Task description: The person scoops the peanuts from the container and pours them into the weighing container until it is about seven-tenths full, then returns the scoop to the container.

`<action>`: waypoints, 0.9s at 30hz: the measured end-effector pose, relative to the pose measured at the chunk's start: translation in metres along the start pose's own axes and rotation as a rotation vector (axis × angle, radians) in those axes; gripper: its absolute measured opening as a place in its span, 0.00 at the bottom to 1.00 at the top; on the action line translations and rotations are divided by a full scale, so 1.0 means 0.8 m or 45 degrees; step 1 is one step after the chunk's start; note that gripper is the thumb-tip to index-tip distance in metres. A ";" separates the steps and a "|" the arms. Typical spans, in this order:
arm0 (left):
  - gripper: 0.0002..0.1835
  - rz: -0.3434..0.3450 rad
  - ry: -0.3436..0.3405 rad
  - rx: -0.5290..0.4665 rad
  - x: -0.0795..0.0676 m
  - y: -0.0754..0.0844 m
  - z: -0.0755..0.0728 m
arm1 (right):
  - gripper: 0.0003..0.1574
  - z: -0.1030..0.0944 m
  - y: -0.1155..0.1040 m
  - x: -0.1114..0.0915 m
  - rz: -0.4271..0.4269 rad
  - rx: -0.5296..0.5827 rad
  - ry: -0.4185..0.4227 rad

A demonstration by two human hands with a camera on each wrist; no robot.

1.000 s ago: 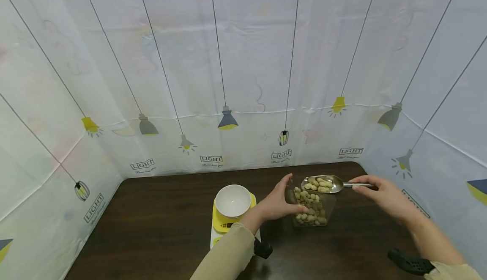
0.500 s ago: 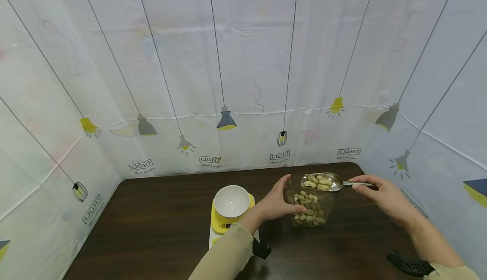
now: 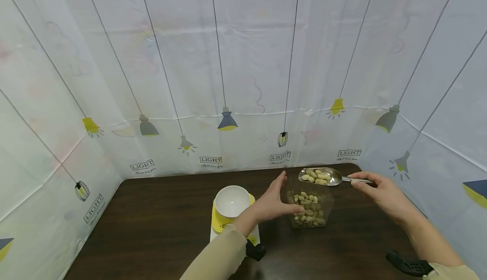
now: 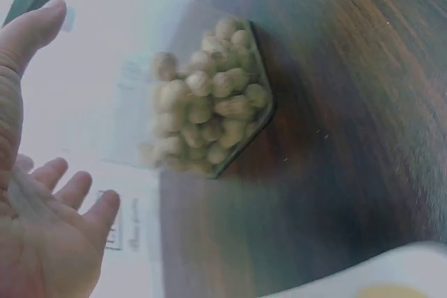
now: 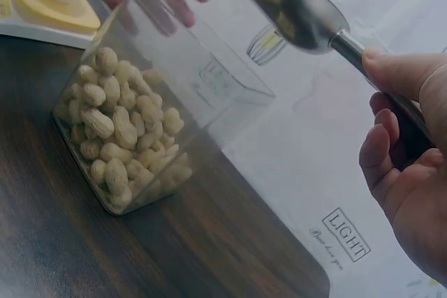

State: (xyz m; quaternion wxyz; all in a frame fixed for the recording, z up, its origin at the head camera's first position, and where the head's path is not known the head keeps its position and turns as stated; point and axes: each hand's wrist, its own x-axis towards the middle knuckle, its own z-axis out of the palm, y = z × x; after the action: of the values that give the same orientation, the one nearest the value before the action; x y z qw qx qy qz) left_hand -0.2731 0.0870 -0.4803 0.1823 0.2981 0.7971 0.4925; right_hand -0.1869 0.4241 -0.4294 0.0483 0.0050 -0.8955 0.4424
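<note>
In the head view my right hand (image 3: 392, 197) grips the handle of a metal scoop (image 3: 335, 177). Several unshelled peanuts (image 3: 318, 176) lie in its bowl, above a clear plastic container. That container (image 5: 220, 78) stands on the table, partly filled with peanuts (image 5: 126, 127). My left hand (image 3: 271, 204) is at the container's left side near the rim, thumb and fingers spread apart. In the left wrist view its fingers (image 4: 73, 190) look extended and do not close round anything; whether they touch the clear wall is hard to see.
A white bowl (image 3: 233, 201) sits on a yellow and white kitchen scale (image 3: 220, 223), left of the container and partly behind my left forearm. The dark wooden table (image 3: 160, 229) ends against a white curtain (image 3: 251, 68) printed with lamps.
The scoop with its peanuts has risen slightly above the container. My left hand has shifted a little to the left, its fingers moving off the container's side.
</note>
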 end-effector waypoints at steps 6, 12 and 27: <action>0.57 0.084 0.045 0.073 -0.019 0.014 -0.026 | 0.33 0.004 -0.010 0.001 -0.017 -0.066 0.060; 0.53 0.181 0.074 0.148 -0.048 0.023 -0.065 | 0.28 0.013 -0.021 0.001 -0.072 -0.139 0.115; 0.54 0.084 0.259 0.308 -0.123 -0.017 -0.165 | 0.21 0.057 -0.060 0.008 -0.187 -0.026 0.108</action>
State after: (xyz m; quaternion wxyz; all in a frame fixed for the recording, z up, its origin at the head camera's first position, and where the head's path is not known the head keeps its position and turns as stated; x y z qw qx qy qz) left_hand -0.2794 -0.0711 -0.4334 0.0471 0.2926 0.8547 0.4263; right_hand -0.1943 0.3591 -0.4185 0.1186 0.0512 -0.8943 0.4284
